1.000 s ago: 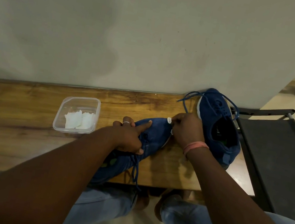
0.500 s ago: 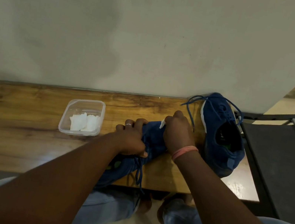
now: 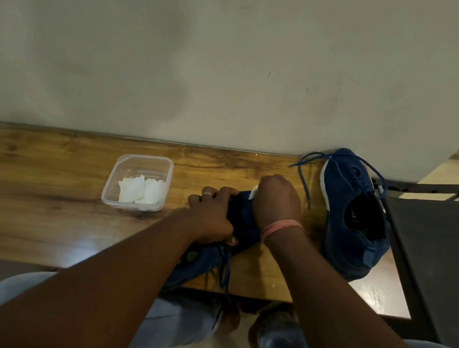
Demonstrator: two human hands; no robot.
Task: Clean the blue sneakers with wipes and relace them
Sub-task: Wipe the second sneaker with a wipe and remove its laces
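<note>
Our right hand (image 3: 276,204) has slid the wipe (image 3: 253,193) back over the near sneaker's (image 3: 241,221) toe; left hand (image 3: 212,216) grips it. Still wiping; far sneaker (image 3: 349,212) lies loose-laced, relacing left.

Wooden worktop (image 3: 35,202) runs along the wall. Sitting on it: a clear plastic tub (image 3: 138,181) with white wipes (image 3: 141,194) inside, one blue sneaker (image 3: 349,212) at the right end, and a second blue sneaker (image 3: 241,221) hanging off the near edge.
</note>
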